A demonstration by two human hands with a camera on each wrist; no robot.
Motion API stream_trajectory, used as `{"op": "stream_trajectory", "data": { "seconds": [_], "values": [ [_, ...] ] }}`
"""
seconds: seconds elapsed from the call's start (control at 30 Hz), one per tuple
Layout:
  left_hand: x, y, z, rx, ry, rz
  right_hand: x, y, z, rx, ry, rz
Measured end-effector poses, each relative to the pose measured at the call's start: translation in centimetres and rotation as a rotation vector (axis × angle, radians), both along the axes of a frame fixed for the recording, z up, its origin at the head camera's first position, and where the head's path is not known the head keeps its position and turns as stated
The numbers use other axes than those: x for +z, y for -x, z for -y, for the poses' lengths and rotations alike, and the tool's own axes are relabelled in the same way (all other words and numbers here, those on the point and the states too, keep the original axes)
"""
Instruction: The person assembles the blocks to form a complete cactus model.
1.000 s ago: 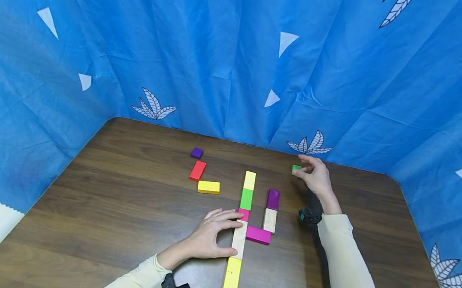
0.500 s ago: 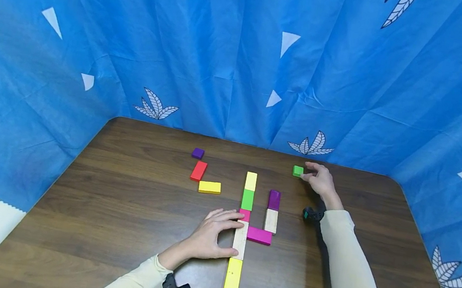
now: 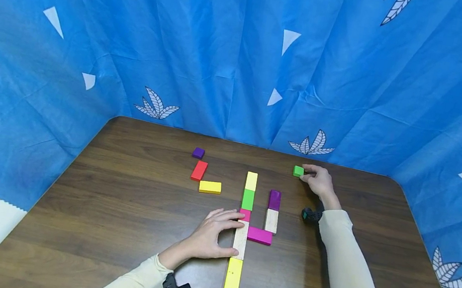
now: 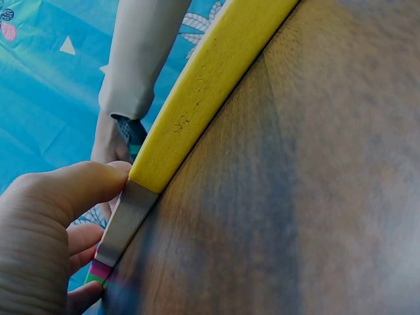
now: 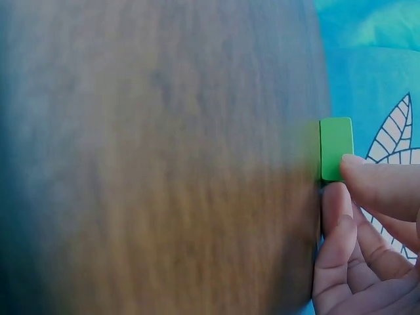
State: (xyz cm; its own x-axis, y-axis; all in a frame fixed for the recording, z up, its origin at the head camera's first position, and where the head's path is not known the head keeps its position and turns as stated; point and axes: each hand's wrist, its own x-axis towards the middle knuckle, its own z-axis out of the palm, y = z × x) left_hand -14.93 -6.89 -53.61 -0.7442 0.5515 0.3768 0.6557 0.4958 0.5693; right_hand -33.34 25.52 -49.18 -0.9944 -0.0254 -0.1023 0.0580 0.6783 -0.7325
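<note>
In the head view my left hand [image 3: 210, 237] rests along a column of wooden blocks. Its thumb touches near the seam of a long yellow block [image 4: 197, 98] and a white block [image 3: 239, 245]; the fingertips lie farther up, by the white block and a small pink block [image 3: 244, 215]. At the far right of the table, my right hand [image 3: 320, 182] pinches the near side of a small green block [image 3: 297, 171] with thumb and fingertips. In the right wrist view the thumb [image 5: 380, 187] overlaps a corner of that block; the fingers below are curled.
A magenta block [image 3: 259, 236] juts right from the column, with a white block [image 3: 271, 221] and purple block [image 3: 274, 199] above it. Loose purple [image 3: 198, 153], red [image 3: 199, 171] and yellow [image 3: 210, 187] blocks lie left. A blue curtain [image 3: 244, 64] backs the table.
My right hand was over the green block, drew back a little to the right, then came in against its right side. The left hand stayed in place.
</note>
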Motion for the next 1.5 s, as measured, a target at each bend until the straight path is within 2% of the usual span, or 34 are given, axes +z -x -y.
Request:
{"op": "stream_trajectory", "data": {
  "seconds": [0.13, 0.47, 0.67, 0.83, 1.0, 1.2, 1.5],
  "values": [
    [0.0, 0.0, 0.0, 0.001, 0.001, -0.005, 0.0, 0.0, 0.1, -0.009, -0.021, -0.016],
    [-0.2, 0.0, 0.0, 0.006, 0.005, 0.028, -0.1, 0.1, 0.4, -0.023, -0.014, -0.022],
    [-0.1, 0.1, -0.1, 0.012, 0.012, 0.025, 0.7, 0.3, 1.1, -0.014, 0.002, -0.038],
    [0.3, 0.1, -0.1, 0.012, 0.011, 0.024, 1.5, 0.5, 2.4, 0.024, 0.001, -0.050],
    [0.6, 0.1, -0.2, 0.007, 0.004, 0.028, 2.4, 0.7, 4.2, 0.073, 0.028, -0.026],
    [0.7, 0.2, -0.3, 0.009, 0.008, 0.036, 3.2, 0.9, 6.4, 0.141, 0.053, -0.050],
    [0.9, 0.3, -0.3, 0.016, 0.008, 0.042, 3.1, 1.3, 8.8, 0.231, 0.047, -0.028]
  ]
}}
